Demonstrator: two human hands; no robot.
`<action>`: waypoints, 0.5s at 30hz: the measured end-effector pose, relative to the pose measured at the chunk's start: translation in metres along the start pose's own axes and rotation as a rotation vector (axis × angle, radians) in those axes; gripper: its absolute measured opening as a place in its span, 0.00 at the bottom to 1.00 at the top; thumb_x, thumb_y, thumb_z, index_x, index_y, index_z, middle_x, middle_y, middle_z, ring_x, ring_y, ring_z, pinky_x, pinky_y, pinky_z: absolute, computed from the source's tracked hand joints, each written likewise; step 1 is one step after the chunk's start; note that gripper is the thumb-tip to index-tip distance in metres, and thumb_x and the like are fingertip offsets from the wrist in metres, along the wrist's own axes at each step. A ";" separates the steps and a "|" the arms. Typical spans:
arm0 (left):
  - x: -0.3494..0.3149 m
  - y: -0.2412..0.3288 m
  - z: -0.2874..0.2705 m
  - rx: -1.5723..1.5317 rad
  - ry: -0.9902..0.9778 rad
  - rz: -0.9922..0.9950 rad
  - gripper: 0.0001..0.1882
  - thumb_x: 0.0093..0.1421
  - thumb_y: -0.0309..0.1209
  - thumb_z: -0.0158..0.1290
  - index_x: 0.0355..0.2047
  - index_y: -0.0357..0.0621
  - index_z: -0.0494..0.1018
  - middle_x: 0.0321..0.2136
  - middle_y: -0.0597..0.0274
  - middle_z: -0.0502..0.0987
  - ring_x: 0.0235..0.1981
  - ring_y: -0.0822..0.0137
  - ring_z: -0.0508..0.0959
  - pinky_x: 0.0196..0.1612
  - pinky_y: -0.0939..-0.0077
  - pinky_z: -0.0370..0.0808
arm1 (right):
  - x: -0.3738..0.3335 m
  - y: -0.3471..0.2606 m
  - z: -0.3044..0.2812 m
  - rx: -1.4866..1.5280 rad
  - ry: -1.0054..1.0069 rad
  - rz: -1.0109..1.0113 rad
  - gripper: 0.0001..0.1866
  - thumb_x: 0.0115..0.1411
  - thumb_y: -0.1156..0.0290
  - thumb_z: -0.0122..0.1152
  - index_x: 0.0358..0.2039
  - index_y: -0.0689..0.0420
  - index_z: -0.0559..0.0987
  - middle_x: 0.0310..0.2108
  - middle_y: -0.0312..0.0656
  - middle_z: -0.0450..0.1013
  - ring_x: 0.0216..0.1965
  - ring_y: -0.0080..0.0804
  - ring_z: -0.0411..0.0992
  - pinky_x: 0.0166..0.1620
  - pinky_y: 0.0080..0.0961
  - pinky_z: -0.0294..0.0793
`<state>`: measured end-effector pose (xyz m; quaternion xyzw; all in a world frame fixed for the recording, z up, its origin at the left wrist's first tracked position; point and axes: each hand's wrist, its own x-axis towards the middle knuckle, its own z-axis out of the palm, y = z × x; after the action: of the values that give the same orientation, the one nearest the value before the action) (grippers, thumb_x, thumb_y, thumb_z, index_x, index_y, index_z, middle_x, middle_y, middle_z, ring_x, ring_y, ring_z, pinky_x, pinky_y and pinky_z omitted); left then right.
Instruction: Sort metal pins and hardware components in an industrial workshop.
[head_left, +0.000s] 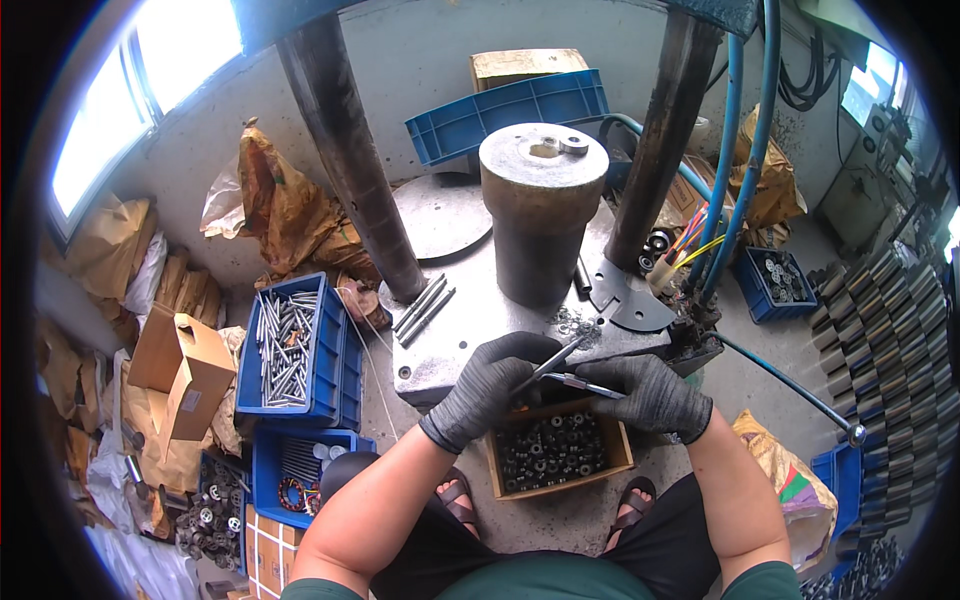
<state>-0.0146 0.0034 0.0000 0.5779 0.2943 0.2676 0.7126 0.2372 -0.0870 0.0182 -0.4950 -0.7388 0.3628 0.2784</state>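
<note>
**Steel rods held over the parts box at the press**

Steel rods [560, 365] lie across both gloved hands at the centre of the frame, just above a cardboard box of small dark ring-shaped parts [556, 452] that sits between the person's sandalled feet, so it seems anything dropped would fall among its like.

The press base plate [480, 310] fills the middle of the frame, with a thick grey cylinder [542, 210] standing upright on it and two dark columns rising at either side. A few spare rods [424, 306] lie flat on the plate left of the cylinder, close to reach. At centre left a blue crate of long steel pins [285, 348] stands on the floor beside the plate, likely as stock near at hand. Below it another blue crate [295, 470] holds smaller pieces.

The left hand [490, 385] is curled around one thin rod, which slants up to the right. The right hand [650, 392] pinches a second rod near its end, tip pointing left toward the other hand, so the two pieces meet between the hands.
</note>
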 end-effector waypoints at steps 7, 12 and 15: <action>0.003 0.000 -0.001 -0.202 -0.024 -0.078 0.29 0.52 0.18 0.41 0.57 0.30 0.71 0.43 0.46 0.83 0.27 0.69 0.82 0.31 0.80 0.83 | 0.000 -0.005 -0.001 0.069 -0.017 0.076 0.28 0.55 0.76 0.70 0.58 0.59 0.79 0.55 0.47 0.79 0.58 0.35 0.76 0.63 0.32 0.72; 0.003 -0.002 0.001 -0.361 -0.030 -0.112 0.29 0.54 0.19 0.42 0.59 0.29 0.69 0.45 0.44 0.81 0.26 0.68 0.82 0.32 0.80 0.83 | 0.001 0.008 0.003 -0.048 0.018 -0.011 0.31 0.54 0.76 0.71 0.61 0.59 0.77 0.52 0.48 0.79 0.55 0.36 0.77 0.60 0.32 0.74; 0.010 -0.018 -0.005 -0.020 -0.077 0.269 0.28 0.56 0.21 0.45 0.59 0.29 0.68 0.47 0.43 0.80 0.28 0.66 0.82 0.33 0.79 0.83 | 0.002 0.009 0.009 -0.221 0.084 -0.075 0.29 0.57 0.74 0.72 0.60 0.58 0.76 0.49 0.51 0.79 0.51 0.36 0.78 0.55 0.32 0.77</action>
<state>-0.0109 0.0107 -0.0200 0.6148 0.1841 0.3412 0.6868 0.2339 -0.0857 0.0057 -0.5092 -0.7801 0.2475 0.2662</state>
